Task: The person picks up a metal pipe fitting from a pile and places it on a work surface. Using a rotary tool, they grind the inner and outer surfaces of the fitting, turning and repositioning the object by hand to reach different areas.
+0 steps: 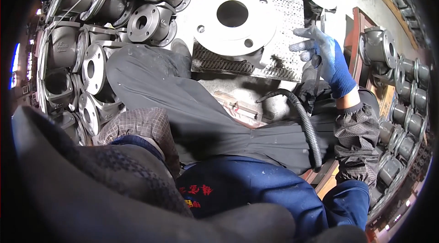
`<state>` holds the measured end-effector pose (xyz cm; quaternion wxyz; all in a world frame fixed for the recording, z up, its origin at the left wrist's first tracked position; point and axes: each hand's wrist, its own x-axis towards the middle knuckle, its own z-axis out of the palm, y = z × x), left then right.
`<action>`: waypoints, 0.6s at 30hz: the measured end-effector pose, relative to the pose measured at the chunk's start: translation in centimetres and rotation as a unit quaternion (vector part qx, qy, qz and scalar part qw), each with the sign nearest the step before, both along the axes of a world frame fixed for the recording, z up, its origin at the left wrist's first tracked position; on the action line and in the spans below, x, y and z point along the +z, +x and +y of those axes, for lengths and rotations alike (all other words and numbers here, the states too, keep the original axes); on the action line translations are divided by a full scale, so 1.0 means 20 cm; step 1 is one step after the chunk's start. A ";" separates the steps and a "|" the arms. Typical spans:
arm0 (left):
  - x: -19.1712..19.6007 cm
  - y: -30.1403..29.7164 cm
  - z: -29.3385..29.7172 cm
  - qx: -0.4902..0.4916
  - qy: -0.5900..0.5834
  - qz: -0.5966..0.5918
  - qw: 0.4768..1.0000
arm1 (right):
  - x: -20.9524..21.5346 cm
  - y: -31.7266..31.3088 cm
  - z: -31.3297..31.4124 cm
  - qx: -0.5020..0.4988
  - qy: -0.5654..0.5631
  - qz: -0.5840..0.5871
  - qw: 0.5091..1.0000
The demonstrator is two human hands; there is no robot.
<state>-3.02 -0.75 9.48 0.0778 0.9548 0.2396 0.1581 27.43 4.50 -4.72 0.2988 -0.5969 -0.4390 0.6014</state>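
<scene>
My right hand (325, 55), blue-gloved, grip half-open, fingers on a thin dark tool (315, 62) beside the round flange (233, 18); left grip unseen.

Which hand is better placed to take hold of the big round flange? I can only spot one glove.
Right. The right hand in its blue glove hovers open beside the flange; the left hand is not visible.

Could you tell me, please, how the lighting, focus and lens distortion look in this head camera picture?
In the head view, light falls brightest on the round flange, whose face glares nearly white; the stacked valve bodies on the left sit in dimmer light. The corners are black from the fisheye rim, and edges bend there. The dark fabric at lower left is close and blurred. The right hand in its blue glove is fairly sharp.
</scene>
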 end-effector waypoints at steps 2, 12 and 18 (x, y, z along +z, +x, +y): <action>0.02 -0.01 0.00 0.004 0.003 0.015 1.000 | -0.01 -0.03 -0.01 0.019 0.025 -0.013 0.999; -0.15 -0.01 0.41 0.037 0.066 -0.117 0.990 | -0.01 -0.09 0.03 -0.074 -0.050 0.071 0.993; -0.59 -0.17 0.79 0.358 -0.137 -0.029 0.923 | 0.00 -0.18 0.07 -0.060 0.003 -0.006 0.998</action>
